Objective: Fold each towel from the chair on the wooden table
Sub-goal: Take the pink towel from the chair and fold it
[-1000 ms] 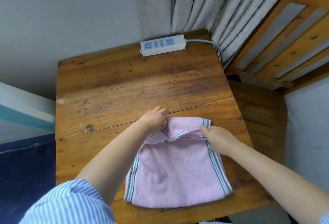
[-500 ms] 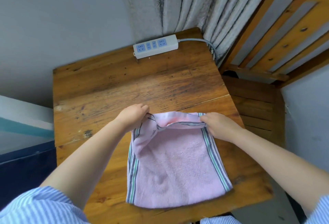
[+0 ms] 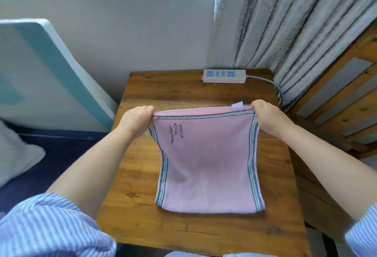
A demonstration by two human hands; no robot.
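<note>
A pink towel (image 3: 206,167) with grey and green striped borders is stretched above the wooden table (image 3: 138,185). Its near folded edge rests on the table top, and its far edge is lifted and pulled taut. My left hand (image 3: 137,119) grips the far left corner. My right hand (image 3: 267,117) grips the far right corner, beside a small white label. A small embroidered motif shows near the upper left of the towel.
A white power strip (image 3: 224,76) lies at the table's far edge, its cable running right toward the grey curtain (image 3: 285,22). A wooden slatted chair (image 3: 336,101) stands to the right. A bed with dark sheet (image 3: 51,154) is on the left.
Both hands have lifted the towel's far edge and pulled apart, spreading it taut. The view has tilted upward, showing more of the wall and curtain.
</note>
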